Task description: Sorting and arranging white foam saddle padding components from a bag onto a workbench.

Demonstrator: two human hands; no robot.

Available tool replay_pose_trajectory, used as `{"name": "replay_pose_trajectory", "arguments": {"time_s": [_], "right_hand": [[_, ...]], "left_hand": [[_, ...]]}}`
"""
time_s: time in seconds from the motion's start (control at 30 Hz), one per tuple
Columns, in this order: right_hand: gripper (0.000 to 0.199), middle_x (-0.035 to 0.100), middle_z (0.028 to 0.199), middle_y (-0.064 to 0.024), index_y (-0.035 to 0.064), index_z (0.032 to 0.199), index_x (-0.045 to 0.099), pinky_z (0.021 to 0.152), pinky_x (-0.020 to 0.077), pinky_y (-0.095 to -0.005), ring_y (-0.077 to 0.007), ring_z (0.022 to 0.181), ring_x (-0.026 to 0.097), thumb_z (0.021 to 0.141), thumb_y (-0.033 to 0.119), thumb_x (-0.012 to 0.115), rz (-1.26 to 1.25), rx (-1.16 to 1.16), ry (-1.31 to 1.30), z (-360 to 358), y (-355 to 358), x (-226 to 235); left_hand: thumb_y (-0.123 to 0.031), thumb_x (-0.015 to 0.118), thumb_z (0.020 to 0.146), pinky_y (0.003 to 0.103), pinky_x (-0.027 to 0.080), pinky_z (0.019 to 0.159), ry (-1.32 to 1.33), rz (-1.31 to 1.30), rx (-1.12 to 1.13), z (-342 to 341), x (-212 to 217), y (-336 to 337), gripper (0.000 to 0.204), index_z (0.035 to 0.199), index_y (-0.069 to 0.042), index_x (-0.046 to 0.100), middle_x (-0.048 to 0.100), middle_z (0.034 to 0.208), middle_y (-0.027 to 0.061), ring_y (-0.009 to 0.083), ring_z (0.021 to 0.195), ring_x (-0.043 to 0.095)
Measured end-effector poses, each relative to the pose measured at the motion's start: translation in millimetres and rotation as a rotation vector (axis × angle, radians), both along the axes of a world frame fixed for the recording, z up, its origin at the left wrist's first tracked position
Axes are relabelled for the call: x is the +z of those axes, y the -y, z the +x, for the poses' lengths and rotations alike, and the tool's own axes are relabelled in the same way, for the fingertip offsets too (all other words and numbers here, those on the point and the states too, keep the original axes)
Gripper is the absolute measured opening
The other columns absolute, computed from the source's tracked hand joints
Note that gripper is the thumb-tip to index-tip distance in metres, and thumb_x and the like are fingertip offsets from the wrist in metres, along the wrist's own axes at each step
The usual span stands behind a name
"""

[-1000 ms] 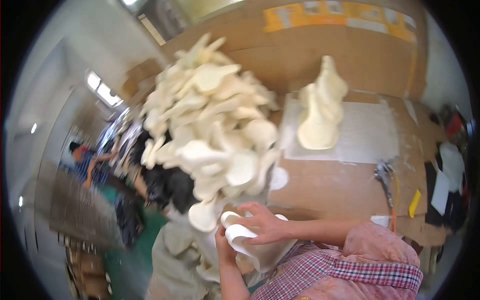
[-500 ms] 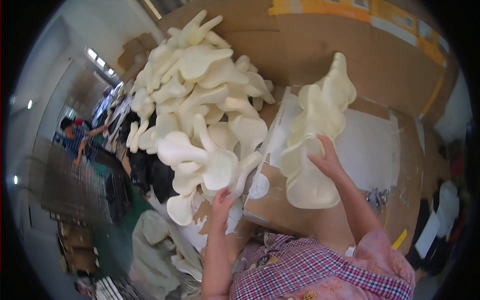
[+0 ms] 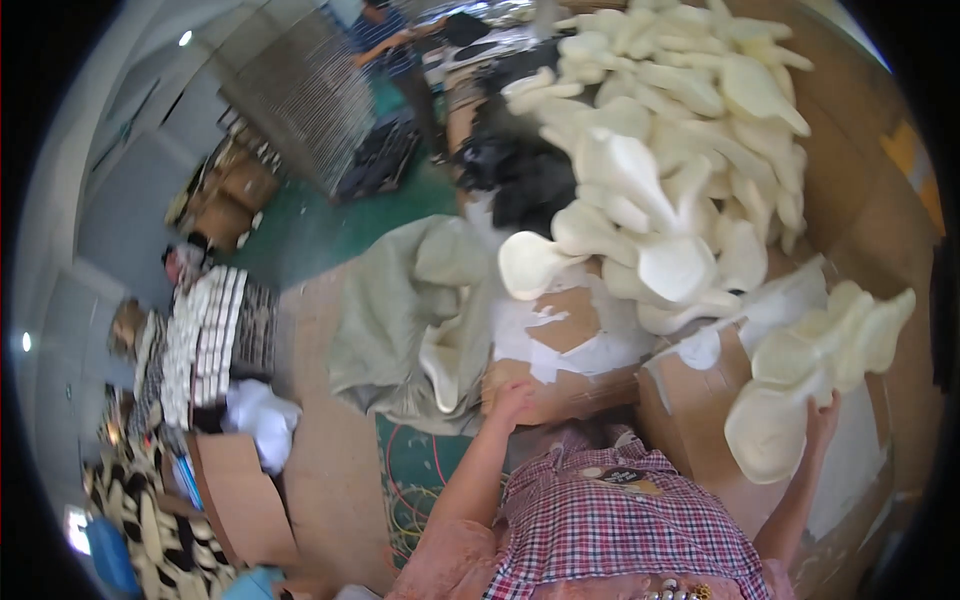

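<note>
My left hand (image 3: 512, 398) is empty above the cardboard edge, beside a grey-green sack (image 3: 385, 320); its slightly blurred fingers look loosely apart. A pale, curved foam piece (image 3: 440, 365) lies in the sack's folds, close to that hand. My right hand (image 3: 822, 418) touches the side of a row of overlapping cream moulded foam pieces (image 3: 765, 435), with its fingers apart at their edge; part of the hand is hidden. These pieces lie on a cardboard surface at the right. Beyond them rises a large heap of similar rounded foam pieces (image 3: 680, 265).
Black material (image 3: 535, 185) lies left of the heap. Another person (image 3: 385, 40) in a striped top stands at the far side by a rack (image 3: 310, 110). Stacked white-edged items (image 3: 215, 340), a white bag (image 3: 262, 425) and an upright cardboard flap (image 3: 240, 495) are at left.
The view has swung left, so the heap appears farther right. My left hand has left the heap's near edge and moved toward the sack. My right hand stays against the foam row.
</note>
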State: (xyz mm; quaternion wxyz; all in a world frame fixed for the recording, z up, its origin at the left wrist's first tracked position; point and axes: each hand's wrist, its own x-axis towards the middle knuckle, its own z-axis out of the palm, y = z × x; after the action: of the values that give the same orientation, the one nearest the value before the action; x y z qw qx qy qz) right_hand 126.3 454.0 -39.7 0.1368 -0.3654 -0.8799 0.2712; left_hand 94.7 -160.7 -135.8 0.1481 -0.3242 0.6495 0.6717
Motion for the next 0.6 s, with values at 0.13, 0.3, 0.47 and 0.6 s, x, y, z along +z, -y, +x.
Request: {"name": "replay_pose_trajectory", "arguments": {"time_s": [0.13,0.3,0.47,0.6], "right_hand": [[0.055,0.054,0.109,-0.0164,0.002,0.129,0.042,0.084,0.0435,-0.0366,-0.024,0.099,0.052,0.082,0.02,0.064,0.434,0.065,-0.422,-9.2,32.3,19.4],[0.039,0.059,0.11,-0.0116,0.0027,0.124,0.049,0.081,0.0462,-0.0307,-0.0197,0.096,0.057,0.087,0.011,0.058,-0.046,0.435,-0.289,-63.7,156.8,43.6],[0.024,0.064,0.095,-0.018,0.0011,0.109,0.058,0.076,0.0485,-0.0328,-0.0225,0.088,0.063,0.088,0.012,0.051,-0.205,0.999,-0.087,-105.8,411.8,14.3],[0.027,0.063,0.092,-0.0156,0.0048,0.108,0.057,0.076,0.0481,-0.0347,-0.0227,0.084,0.06,0.084,0.017,0.056,-0.502,1.49,0.208,-97.4,571.1,-6.8]], "left_hand": [[-0.013,0.06,0.076,0.03,0.048,0.055,0.014,0.109,0.22,31.1,-2.3,58.8,0.03,0.104,-0.005,0.057,0.06,0.084,0.006,0.017,0.061,0.06],[-0.017,0.059,0.078,0.032,0.047,0.065,0.024,0.147,0.377,57.6,10.5,142.4,0.041,0.117,-0.008,0.049,0.06,0.098,0.0073,0.0202,0.074,0.062],[-0.017,0.06,0.077,0.032,0.047,0.066,-0.06,0.05,0.373,53.1,6.5,205.2,0.048,0.123,-0.009,0.047,0.058,0.101,0.0075,0.0198,0.077,0.061],[-0.016,0.06,0.076,0.033,0.048,0.064,-0.036,0.08,0.417,37.7,-2.6,233.0,0.058,0.13,-0.008,0.038,0.056,0.1,0.0083,0.019,0.074,0.059]]}}
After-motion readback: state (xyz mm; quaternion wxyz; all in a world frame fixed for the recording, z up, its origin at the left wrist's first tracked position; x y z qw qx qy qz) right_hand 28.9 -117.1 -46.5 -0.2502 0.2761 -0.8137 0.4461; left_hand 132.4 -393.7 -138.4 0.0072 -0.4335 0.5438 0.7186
